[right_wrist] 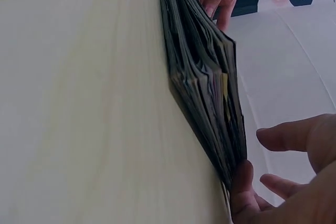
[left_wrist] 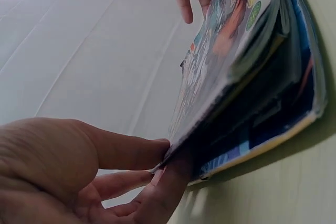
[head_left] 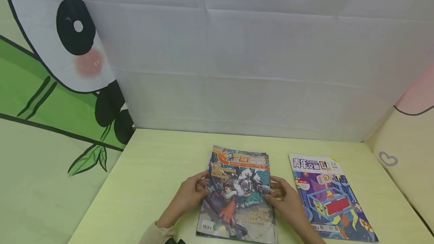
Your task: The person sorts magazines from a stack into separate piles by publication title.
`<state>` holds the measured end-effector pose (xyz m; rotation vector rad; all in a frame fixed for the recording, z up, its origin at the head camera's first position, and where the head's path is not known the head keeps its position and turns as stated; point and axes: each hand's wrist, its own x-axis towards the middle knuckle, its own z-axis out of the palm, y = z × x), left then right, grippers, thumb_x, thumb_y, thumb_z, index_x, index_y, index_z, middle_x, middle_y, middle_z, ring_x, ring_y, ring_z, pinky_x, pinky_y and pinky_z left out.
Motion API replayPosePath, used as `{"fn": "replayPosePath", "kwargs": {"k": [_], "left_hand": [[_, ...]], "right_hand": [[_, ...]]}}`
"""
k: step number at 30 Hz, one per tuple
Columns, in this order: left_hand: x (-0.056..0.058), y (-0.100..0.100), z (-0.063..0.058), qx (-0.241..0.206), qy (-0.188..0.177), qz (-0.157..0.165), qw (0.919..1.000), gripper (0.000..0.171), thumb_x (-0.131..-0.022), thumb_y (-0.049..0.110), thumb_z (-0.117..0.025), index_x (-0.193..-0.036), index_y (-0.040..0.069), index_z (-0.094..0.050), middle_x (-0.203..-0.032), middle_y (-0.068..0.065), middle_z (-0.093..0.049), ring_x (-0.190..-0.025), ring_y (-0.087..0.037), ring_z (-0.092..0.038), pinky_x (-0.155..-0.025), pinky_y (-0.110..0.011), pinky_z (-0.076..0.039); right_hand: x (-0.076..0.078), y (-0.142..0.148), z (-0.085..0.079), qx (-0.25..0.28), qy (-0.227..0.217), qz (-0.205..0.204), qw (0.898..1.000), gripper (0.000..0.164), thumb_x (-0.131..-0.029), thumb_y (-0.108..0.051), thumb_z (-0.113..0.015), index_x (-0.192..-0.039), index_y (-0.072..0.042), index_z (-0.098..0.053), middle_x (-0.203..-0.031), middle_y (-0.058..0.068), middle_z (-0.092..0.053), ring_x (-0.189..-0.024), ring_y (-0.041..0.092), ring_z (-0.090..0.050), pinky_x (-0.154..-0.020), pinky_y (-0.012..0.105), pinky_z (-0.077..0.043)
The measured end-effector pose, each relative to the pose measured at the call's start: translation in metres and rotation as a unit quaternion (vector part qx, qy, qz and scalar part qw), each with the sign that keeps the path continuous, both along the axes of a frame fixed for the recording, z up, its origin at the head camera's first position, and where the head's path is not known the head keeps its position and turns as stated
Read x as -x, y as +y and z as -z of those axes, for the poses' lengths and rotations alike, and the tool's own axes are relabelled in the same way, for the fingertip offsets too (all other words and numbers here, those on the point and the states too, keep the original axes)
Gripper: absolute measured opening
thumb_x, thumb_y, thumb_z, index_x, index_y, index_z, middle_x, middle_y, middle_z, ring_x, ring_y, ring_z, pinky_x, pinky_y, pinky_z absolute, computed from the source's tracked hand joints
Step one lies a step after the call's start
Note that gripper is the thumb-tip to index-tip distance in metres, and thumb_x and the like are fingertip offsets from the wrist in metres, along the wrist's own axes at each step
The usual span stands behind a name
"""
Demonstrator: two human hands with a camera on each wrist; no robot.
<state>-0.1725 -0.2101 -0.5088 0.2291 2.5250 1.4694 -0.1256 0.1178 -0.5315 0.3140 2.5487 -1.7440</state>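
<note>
A stack of magazines lies on the table, the top one (head_left: 239,195) showing an illustrated cover with an orange title. At its left edge my left hand (head_left: 190,195) pinches the upper magazine, thumb (left_wrist: 131,151) on the cover and fingers beneath; the left wrist view shows a gap between it and the lower magazine. On the opposite side, my right hand (head_left: 286,200) touches the stack's edge (right_wrist: 210,93) with a finger (right_wrist: 242,182), its thumb (right_wrist: 281,136) apart from the pages in the right wrist view.
Another magazine (head_left: 333,202), purple and blue, lies right of the stack, beside my right forearm. The pale yellow table (head_left: 149,168) meets a white cloth backdrop (head_left: 237,67) at its far edge. A panda and bamboo picture (head_left: 68,78) covers the left side.
</note>
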Motion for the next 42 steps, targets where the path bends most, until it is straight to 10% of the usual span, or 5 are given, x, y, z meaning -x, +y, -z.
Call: {"fn": "replayPosePath", "kwargs": {"k": [18, 42], "left_hand": [[-0.0023, -0.0006, -0.0025, -0.03, -0.018, 0.029, 0.999, 0.071, -0.088, -0.008, -0.082, -0.152, -0.014, -0.054, -0.106, -0.01, -0.07, -0.091, -0.024, -0.077, -0.076, -0.033, -0.067], [0.0013, -0.0057, -0.0064, -0.047, -0.033, 0.048, 0.9972, 0.076, -0.085, -0.013, -0.076, -0.156, -0.013, -0.05, -0.11, -0.014, -0.072, -0.092, -0.023, -0.075, -0.077, -0.034, -0.067]], "right_hand": [[-0.0005, 0.0021, 0.0021, 0.092, -0.004, 0.009, 0.996, 0.058, -0.1, 0.01, -0.072, -0.155, 0.0, -0.059, -0.14, 0.024, -0.066, -0.12, 0.032, -0.071, -0.089, 0.021, -0.061], [0.0007, 0.0026, 0.0016, 0.103, 0.009, 0.007, 0.995, 0.055, -0.102, 0.007, -0.071, -0.155, -0.005, -0.063, -0.153, 0.031, -0.062, -0.109, 0.031, -0.08, -0.07, 0.03, -0.066]]}}
